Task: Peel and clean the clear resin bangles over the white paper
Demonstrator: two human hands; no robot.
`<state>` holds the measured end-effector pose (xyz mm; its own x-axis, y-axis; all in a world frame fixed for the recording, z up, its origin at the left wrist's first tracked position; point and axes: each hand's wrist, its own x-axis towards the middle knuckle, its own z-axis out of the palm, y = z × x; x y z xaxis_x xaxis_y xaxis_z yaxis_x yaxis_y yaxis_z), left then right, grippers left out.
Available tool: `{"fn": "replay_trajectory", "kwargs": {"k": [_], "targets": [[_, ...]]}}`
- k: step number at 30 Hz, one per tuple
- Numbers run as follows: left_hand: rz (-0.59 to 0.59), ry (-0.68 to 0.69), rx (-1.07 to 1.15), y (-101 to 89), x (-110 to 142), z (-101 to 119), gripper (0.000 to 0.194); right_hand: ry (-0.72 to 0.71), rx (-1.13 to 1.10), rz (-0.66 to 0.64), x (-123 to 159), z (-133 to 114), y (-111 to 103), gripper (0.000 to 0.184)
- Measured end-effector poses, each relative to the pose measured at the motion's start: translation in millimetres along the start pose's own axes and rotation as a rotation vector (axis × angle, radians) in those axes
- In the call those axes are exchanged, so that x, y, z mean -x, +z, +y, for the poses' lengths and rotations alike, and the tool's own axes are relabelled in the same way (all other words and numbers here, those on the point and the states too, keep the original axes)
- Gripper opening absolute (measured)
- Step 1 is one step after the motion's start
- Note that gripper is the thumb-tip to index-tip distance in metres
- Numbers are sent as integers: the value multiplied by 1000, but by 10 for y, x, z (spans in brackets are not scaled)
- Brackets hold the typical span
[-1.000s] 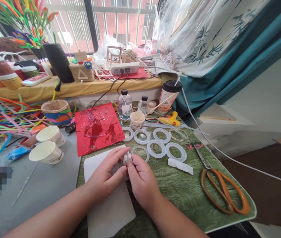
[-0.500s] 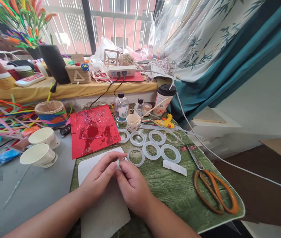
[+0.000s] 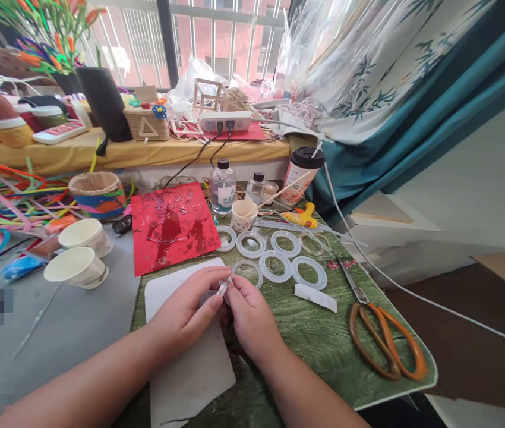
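Both hands meet over a white sheet of paper (image 3: pixel 190 380) on the green wood-patterned table. My left hand (image 3: pixel 190 303) is closed, its thumb and fingers around a small whitish piece (image 3: pixel 221 289). From the other side, my right hand (image 3: pixel 252 318) pinches the same piece. Fingers cover much of it, so its exact kind cannot be told. Just beyond the fingertips lie several translucent ring molds (image 3: pixel 275 267). A folded strip of white paper (image 3: pixel 315 298) rests to their right. Orange-handled scissors (image 3: pixel 386 342) lie farther right, blades pointing away.
A red sheet with glossy spills (image 3: pixel 172 229) lies back left, near two paper cups (image 3: pixel 74 267). Behind the molds stand a clear bottle (image 3: pixel 223 187), a small cup with a stick (image 3: pixel 243 215), a lidded drink cup (image 3: pixel 301 175) and a yellow glue gun (image 3: pixel 301 215).
My hands have shifted slightly right in view, and more of the whitish piece shows between the fingers. The whole scene has moved a little as the camera turned.
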<state>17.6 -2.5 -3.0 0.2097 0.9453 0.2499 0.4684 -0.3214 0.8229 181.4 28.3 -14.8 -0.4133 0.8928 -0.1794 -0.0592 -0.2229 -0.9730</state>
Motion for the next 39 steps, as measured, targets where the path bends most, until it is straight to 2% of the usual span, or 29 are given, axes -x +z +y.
{"fn": "replay_trajectory", "kwargs": {"k": [4, 6, 10, 12, 15, 19, 22, 24, 27, 28, 32, 35, 36, 39], "targets": [[-7, -1, 69, 14, 37, -29, 45, -288, 321, 66, 41, 1, 0, 26], [-2, -7, 149, 14, 46, -28, 45, -374, 409, 62, 57, 13, 4, 25], [36, -113, 303, 20, 23, 5, 40, -468, 449, 38, 67, 35, 19, 23], [70, -131, 267, 28, 9, 13, 41, -481, 434, 30, 66, 32, 27, 22], [77, -61, 125, 27, 7, -5, 40, -479, 429, 31, 64, 4, 30, 23], [-2, 99, 2, -5, 4, -47, 47, -483, 379, 11, 63, -37, 20, 23], [-27, 137, -55, -17, -11, -46, 45, -447, 372, 38, 87, -40, 15, 24], [-11, 108, -60, -15, -15, -23, 44, -529, 475, 37, 121, -35, 15, 24], [40, 38, -11, -7, 1, 23, 45, -748, 676, -82, 165, -33, 13, 20], [49, 28, 5, -3, 10, 36, 45, -775, 700, -110, 170, -34, 11, 19], [30, -6, 25, 23, 30, 48, 43, -653, 637, 7, 139, -38, -1, 24], [33, -61, 51, 40, 28, 42, 43, -715, 661, -120, 113, -39, -5, 21], [43, -76, 62, 42, 28, 44, 43, -718, 654, -128, 111, -40, -5, 20], [58, -113, 91, 43, 34, 67, 41, -643, 607, 0, 115, -44, -8, 23]]}}
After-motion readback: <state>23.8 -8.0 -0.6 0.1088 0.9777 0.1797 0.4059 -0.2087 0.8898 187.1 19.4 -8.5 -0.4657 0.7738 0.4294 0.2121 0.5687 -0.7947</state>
